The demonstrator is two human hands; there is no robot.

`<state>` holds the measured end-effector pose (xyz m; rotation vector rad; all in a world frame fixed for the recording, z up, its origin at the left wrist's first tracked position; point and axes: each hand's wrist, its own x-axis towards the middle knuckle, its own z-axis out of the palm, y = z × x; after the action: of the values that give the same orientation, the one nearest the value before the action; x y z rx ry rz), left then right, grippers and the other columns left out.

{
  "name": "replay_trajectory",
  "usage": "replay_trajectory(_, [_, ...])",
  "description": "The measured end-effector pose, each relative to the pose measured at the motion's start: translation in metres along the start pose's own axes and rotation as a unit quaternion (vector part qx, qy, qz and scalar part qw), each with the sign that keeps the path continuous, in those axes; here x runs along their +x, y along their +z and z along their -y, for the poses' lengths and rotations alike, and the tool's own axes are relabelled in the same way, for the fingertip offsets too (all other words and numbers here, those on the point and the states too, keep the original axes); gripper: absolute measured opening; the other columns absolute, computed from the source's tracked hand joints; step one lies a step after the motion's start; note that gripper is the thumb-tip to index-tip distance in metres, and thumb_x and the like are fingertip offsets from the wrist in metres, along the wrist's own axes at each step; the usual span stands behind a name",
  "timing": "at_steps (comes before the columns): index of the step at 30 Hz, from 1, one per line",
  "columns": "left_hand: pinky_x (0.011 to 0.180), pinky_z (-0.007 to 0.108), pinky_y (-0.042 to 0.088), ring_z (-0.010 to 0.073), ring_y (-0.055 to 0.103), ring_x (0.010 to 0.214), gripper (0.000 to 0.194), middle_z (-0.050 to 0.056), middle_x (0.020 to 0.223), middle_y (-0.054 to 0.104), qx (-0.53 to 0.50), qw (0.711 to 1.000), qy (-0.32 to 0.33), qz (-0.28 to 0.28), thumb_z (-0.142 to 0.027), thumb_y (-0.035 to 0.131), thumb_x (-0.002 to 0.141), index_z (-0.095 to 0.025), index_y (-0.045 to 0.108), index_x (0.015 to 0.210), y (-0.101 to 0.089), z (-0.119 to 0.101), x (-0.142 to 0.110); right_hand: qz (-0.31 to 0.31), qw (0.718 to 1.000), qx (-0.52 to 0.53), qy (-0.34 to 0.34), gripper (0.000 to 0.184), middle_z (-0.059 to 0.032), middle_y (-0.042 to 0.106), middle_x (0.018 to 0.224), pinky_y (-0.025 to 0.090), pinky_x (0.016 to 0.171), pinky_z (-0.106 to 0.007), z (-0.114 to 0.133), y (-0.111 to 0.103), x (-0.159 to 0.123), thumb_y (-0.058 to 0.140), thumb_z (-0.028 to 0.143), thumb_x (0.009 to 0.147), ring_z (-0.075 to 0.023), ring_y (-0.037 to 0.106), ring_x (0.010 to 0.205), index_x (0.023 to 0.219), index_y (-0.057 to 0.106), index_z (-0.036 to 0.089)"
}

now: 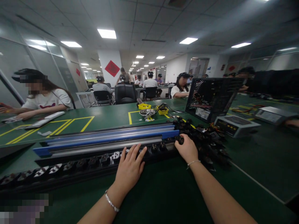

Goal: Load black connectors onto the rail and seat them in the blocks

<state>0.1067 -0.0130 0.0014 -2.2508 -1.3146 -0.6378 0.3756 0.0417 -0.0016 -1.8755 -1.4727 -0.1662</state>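
My left hand [130, 166] lies flat with fingers spread on a long black rail [77, 168] filled with a row of small black parts. My right hand [187, 149] is closed in a pinch at the rail's right end, its fingertips on a small black part [180, 140] that I can only partly make out. A heap of similar black parts [205, 140] sits just right of that hand. Behind the rail lie long blue and silver rails [109, 138] side by side.
An open black computer case [212, 96] stands at the back right, with two grey scales [235, 124] beside it. Yellow trays and a metal bowl [147, 112] sit mid-table. A person [42, 96] is seated at the left; others work further back.
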Motion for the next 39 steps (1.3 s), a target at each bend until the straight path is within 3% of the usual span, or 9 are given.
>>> replay_trajectory(10, [0.107, 0.048, 0.024, 0.0237, 0.039, 0.127, 0.049, 0.003, 0.139, 0.042, -0.011, 1.000, -0.001, 0.003, -0.029, 0.044, 0.085, -0.031, 0.039, 0.134, -0.002, -0.001, 0.001, 0.009, 0.997, 0.065, 0.050, 0.035, -0.0054, 0.064, 0.105, 0.044, 0.080, -0.032, -0.007, -0.005, 0.004, 0.050, 0.025, 0.073, -0.0213, 0.059, 0.094, 0.107, 0.052, 0.022])
replay_trajectory(18, [0.107, 0.047, 0.025, 0.0245, 0.038, 0.127, 0.049, 0.003, 0.139, 0.043, -0.010, 1.000, 0.000, -0.024, -0.030, 0.047, 0.083, -0.032, 0.042, 0.132, -0.001, 0.000, 0.000, 0.015, 0.997, 0.080, 0.018, 0.029, -0.0034, 0.066, 0.097, 0.044, 0.079, -0.029, -0.019, -0.008, 0.009, 0.048, 0.024, 0.075, -0.0180, 0.061, 0.089, 0.103, 0.054, 0.022])
replay_trajectory(27, [0.107, 0.051, 0.024, 0.0255, 0.033, 0.131, 0.048, 0.001, 0.142, 0.039, 0.000, 1.000, 0.018, -0.017, -0.031, 0.048, 0.083, -0.038, 0.042, 0.130, 0.002, 0.001, -0.002, 0.064, 0.995, 0.070, -0.036, 0.026, 0.0001, 0.067, 0.097, 0.044, 0.075, -0.026, -0.026, -0.013, 0.019, 0.050, 0.024, 0.074, -0.0164, 0.061, 0.088, 0.099, 0.056, 0.024])
replay_trajectory(39, [0.109, 0.054, 0.018, 0.0261, 0.029, 0.132, 0.048, -0.002, 0.144, 0.034, -0.011, 1.000, 0.018, -0.002, -0.030, 0.053, 0.081, -0.042, 0.045, 0.127, 0.004, -0.003, -0.006, 0.095, 0.994, 0.021, -0.054, 0.021, -0.0013, 0.066, 0.089, 0.043, 0.069, -0.027, -0.029, -0.017, 0.024, 0.045, 0.028, 0.076, -0.0177, 0.061, 0.080, 0.090, 0.061, 0.025])
